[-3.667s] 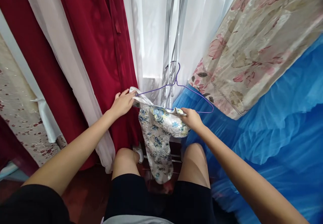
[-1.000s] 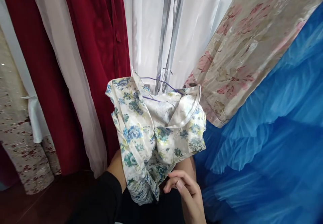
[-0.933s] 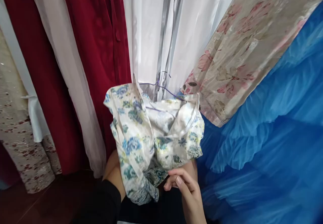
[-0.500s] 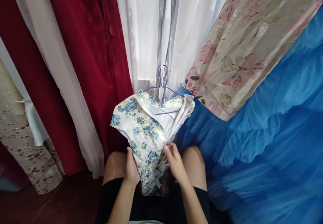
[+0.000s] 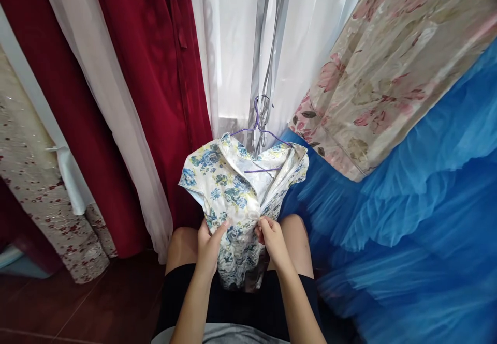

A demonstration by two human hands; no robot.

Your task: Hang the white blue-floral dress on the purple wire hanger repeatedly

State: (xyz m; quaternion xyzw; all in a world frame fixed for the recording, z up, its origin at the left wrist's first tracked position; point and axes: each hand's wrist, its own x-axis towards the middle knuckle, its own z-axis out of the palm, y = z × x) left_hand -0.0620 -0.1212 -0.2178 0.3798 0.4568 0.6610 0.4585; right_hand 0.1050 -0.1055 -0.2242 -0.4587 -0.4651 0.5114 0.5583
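A white garment (image 5: 236, 194) with a blue, green and yellow floral print hangs from a purple wire hanger (image 5: 257, 126) in front of me. Its neckline gapes at the front, showing the hanger's lower bar and a pale lining. My left hand (image 5: 208, 243) grips its left side, thumb on the front and the other fingers behind the cloth. At the front opening, my right hand (image 5: 271, 235) pinches the right edge between thumb and curled fingers. The lower part of the garment drapes down between my knees.
Dark red fabric (image 5: 155, 75) and pale sheer cloth hang at the left. White fabric (image 5: 233, 49) with grey ribbons hangs behind the hanger. Right of it are a beige floral cloth (image 5: 373, 90) and blue tulle (image 5: 427, 230). The floor (image 5: 116, 302) has dark reddish tiles.
My left thumb has moved over onto the garment's front. My right hand has closed at the front edge, and the garment's right half lies more spread. The whole view has shifted slightly.
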